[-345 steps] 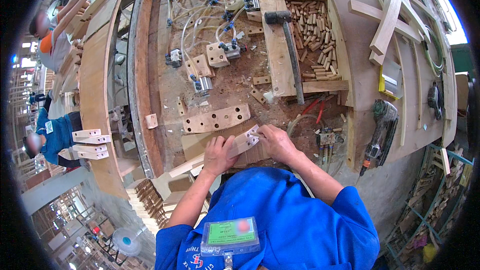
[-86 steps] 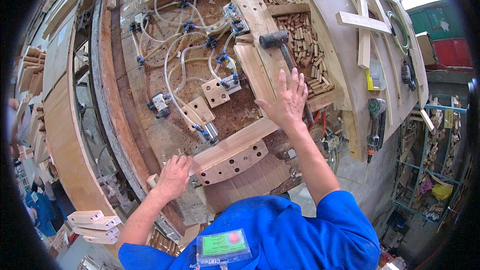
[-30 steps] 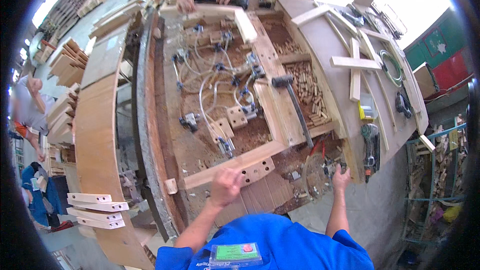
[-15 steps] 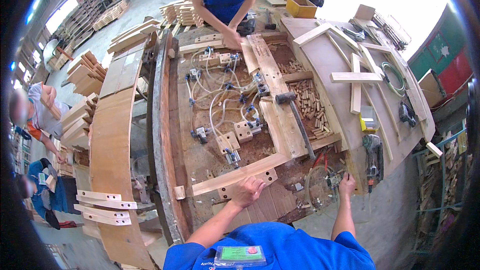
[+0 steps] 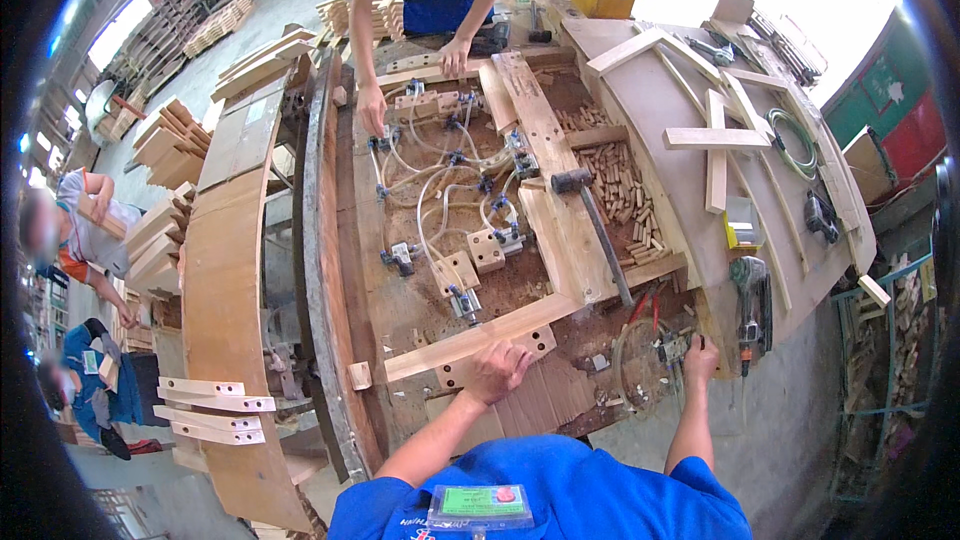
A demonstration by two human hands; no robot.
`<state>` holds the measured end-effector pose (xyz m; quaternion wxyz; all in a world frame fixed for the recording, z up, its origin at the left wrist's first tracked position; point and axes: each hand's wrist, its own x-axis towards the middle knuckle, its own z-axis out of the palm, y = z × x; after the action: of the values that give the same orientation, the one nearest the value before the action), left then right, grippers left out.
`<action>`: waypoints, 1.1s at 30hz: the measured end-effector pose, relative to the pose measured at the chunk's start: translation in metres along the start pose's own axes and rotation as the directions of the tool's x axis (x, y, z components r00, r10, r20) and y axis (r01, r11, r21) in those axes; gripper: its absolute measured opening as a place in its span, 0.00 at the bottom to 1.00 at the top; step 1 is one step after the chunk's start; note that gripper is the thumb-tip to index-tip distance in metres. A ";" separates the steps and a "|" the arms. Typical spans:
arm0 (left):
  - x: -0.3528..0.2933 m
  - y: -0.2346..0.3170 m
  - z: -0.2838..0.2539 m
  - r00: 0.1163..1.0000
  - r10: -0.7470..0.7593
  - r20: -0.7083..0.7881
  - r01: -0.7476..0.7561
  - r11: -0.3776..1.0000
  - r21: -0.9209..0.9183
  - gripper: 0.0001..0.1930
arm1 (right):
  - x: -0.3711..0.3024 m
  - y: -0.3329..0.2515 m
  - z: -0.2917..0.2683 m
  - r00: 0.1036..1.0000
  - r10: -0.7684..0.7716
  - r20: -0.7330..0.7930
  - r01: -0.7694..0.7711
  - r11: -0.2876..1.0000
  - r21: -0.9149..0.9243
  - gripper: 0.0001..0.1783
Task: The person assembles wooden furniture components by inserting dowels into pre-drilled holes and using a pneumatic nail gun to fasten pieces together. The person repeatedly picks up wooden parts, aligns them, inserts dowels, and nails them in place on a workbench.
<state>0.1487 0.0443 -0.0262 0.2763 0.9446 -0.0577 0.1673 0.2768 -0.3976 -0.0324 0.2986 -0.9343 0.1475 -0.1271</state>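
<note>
My left hand is closed, fingers curled over a drilled wooden block at the bench's near side. Against that block lies a pale wooden rail, which meets a wide wooden board at a corner. At the bench's near right corner, my right hand is closed round the lever of a small valve with hoses; the fingers hide much of the lever. Inside the frame of rails sit air clamps with wooden pads and looped clear hoses. A mallet lies across the wide board.
Wooden dowels fill a compartment on the right. Beyond it are a power tool, a yellow box and loose slats. Across the bench, a co-worker's hands touch the work. Drilled slats lie on the left table.
The co-worker's hands have moved apart: one now reaches to the far-left clamp, the other rests by the far rail. My two hands have stayed in nearly the same places.
</note>
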 end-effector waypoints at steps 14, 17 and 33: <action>-0.002 -0.007 0.010 0.999 0.026 -0.018 -0.027 0.999 -0.040 0.08 | 0.009 0.024 0.018 0.986 0.144 -0.080 -0.150 0.986 -0.069 0.18; -0.001 -0.010 0.015 1.000 0.000 -0.021 -0.002 0.995 -0.098 0.08 | 0.017 0.034 0.017 0.987 0.148 -0.069 -0.150 0.988 -0.029 0.20; 0.003 -0.006 0.004 0.999 -0.030 0.017 0.031 0.997 -0.074 0.07 | 0.016 0.037 0.017 0.987 0.149 -0.065 -0.148 0.989 0.023 0.17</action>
<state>0.1536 0.0464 -0.0315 0.3131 0.9358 -0.0517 0.1535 0.2896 -0.4233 -0.0651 0.3104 -0.9133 0.2255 -0.1368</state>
